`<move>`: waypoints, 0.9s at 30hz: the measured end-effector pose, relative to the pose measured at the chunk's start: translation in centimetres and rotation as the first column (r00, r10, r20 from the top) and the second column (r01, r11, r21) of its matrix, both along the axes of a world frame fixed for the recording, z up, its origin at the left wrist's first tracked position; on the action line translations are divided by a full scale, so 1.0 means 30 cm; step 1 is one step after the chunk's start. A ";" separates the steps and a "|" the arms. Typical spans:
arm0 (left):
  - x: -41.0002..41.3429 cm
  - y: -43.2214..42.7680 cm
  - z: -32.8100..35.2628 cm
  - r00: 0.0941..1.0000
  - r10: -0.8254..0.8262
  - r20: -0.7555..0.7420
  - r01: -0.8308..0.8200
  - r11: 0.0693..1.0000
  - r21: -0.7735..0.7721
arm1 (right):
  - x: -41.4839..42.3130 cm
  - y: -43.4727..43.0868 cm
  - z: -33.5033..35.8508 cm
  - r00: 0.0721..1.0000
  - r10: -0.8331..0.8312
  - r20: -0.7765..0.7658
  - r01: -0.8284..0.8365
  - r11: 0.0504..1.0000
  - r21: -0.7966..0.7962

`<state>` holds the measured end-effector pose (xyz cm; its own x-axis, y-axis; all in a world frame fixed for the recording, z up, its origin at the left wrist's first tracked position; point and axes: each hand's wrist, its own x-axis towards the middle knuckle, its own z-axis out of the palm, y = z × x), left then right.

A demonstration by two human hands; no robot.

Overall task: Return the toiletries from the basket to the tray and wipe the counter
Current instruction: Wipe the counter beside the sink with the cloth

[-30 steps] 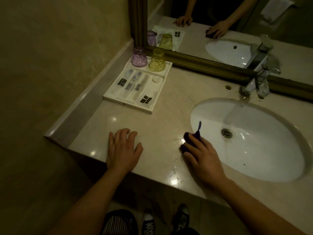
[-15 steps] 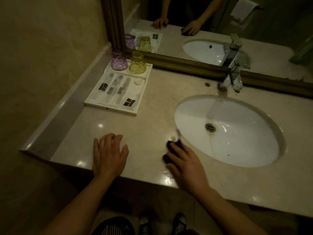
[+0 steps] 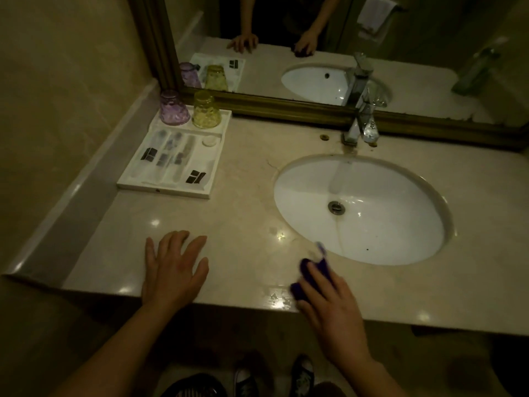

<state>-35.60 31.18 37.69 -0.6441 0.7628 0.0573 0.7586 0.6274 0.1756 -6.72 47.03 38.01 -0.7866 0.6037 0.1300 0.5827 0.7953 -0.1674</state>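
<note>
A white tray [image 3: 163, 191] lies at the back left of the beige counter [image 3: 243, 213], holding several wrapped toiletries. At the tray's far end a purple glass [image 3: 174, 108] and a yellow glass [image 3: 206, 111] stand upside down. My left hand [image 3: 174, 270] rests flat on the counter near its front edge, fingers spread. A bunched dark purple cloth [image 3: 305, 266] lies at the sink's near-left rim, and my right hand [image 3: 332, 305] presses it to the counter with laid-out fingers. A pale tag sticks up from the cloth. Water drops glint just left of it.
A white oval sink [image 3: 386, 224] fills the counter's right half, with a chrome faucet [image 3: 360, 121] behind it. A framed mirror [image 3: 286, 108] runs along the back and a wall bounds the left side. A dark striped object [image 3: 194, 388] and shoes [image 3: 244, 382] show on the floor.
My right hand has slid the cloth toward the counter's front edge, away from the sink rim. The left hand has stayed flat in place. The camera has swung to the right.
</note>
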 end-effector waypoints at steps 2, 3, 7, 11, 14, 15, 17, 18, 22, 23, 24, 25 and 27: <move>0.000 0.004 0.001 1.000 -0.014 -0.001 0.014 1.000 0.003 | -0.021 0.015 0.007 0.985 -0.166 -0.035 0.165 0.986 -0.037; 0.001 0.005 0.001 1.000 -0.015 -0.007 0.015 1.000 0.005 | -0.081 0.004 0.006 0.975 -0.216 -0.054 0.214 0.976 -0.040; -0.004 0.005 -0.011 0.999 -0.026 -0.029 0.025 1.000 -0.006 | -0.330 -0.071 0.031 0.988 0.102 -0.116 -0.110 0.992 -0.066; -0.012 -0.001 -0.024 0.999 -0.038 -0.019 0.038 0.999 0.000 | -0.326 0.030 0.088 0.983 0.124 -0.137 -0.155 0.957 -0.243; 0.008 0.023 -0.019 1.000 -0.027 -0.010 0.027 1.000 -0.002 | -0.200 0.062 0.051 0.923 0.377 0.071 -0.378 0.926 -0.002; 0.021 0.034 -0.020 1.000 -0.024 0.002 0.024 1.000 -0.007 | -0.156 0.083 0.029 0.900 0.414 0.137 -0.420 0.907 0.018; 0.055 0.059 -0.022 1.000 -0.007 0.030 0.008 1.000 -0.024 | -0.119 0.138 -0.002 0.938 0.318 0.137 -0.319 0.948 -0.014; 0.074 0.071 -0.026 0.999 0.004 0.042 -0.002 0.999 -0.044 | -0.134 0.157 -0.004 0.977 0.189 0.096 -0.183 0.981 -0.063; 0.102 0.090 -0.033 0.999 0.038 0.033 -0.035 0.996 -0.080 | -0.346 0.094 -0.006 0.977 -0.210 -0.020 0.208 0.975 -0.079; 0.102 0.091 -0.032 0.999 0.043 0.030 -0.040 0.996 -0.084 | -0.392 0.060 -0.014 0.983 -0.177 -0.052 0.173 0.982 -0.072; 0.101 0.089 -0.032 0.999 0.040 0.029 -0.037 0.995 -0.092 | -0.415 0.031 -0.020 0.993 -0.102 -0.065 0.097 0.993 -0.069; 0.101 0.088 -0.030 0.999 0.036 0.027 -0.034 0.995 -0.098 | -0.413 0.016 -0.020 0.998 0.010 -0.059 -0.014 0.998 -0.056; 0.100 0.087 -0.026 0.999 0.039 0.018 -0.037 0.995 -0.096 | -0.352 0.032 -0.008 0.971 0.227 -0.074 -0.229 0.973 -0.018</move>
